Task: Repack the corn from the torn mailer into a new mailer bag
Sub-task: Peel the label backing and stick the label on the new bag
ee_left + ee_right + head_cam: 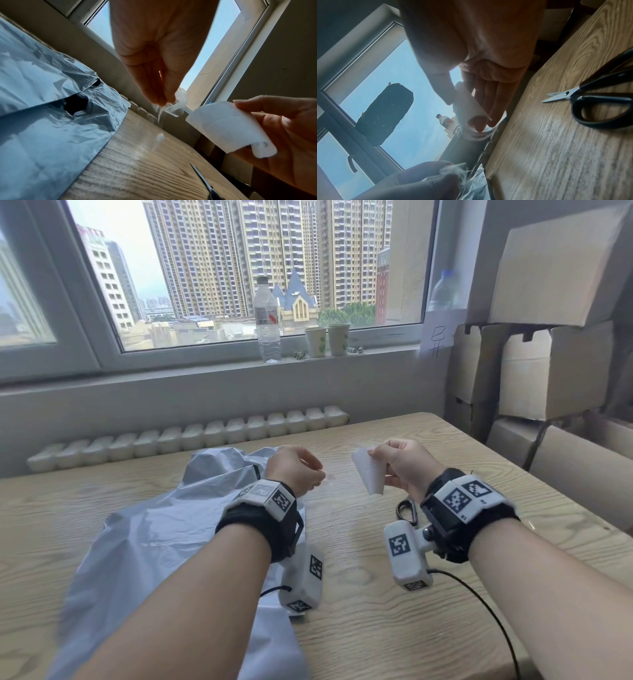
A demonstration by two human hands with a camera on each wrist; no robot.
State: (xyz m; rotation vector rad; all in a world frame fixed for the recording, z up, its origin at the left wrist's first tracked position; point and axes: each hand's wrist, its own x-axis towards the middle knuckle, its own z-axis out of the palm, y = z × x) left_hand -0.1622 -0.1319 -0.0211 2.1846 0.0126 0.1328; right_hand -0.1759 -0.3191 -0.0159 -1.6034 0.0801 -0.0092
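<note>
A crinkled grey plastic mailer (pixel 164 529) lies on the wood-grain counter (pixel 394 628), under and beside the left hand (pixel 294 470); a dark tear gapes in it, its contents hidden. That hand pinches a wispy clear film scrap (pixel 173 108). The right hand (pixel 407 463) pinches a curled white paper strip (pixel 368 474). Black-handled scissors (pixel 594 102) lie beneath the right hand, partly cut off.

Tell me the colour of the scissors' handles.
Black handles on the metal-bladed scissors lying on the wooden table; clearest in the right wrist view.
</note>
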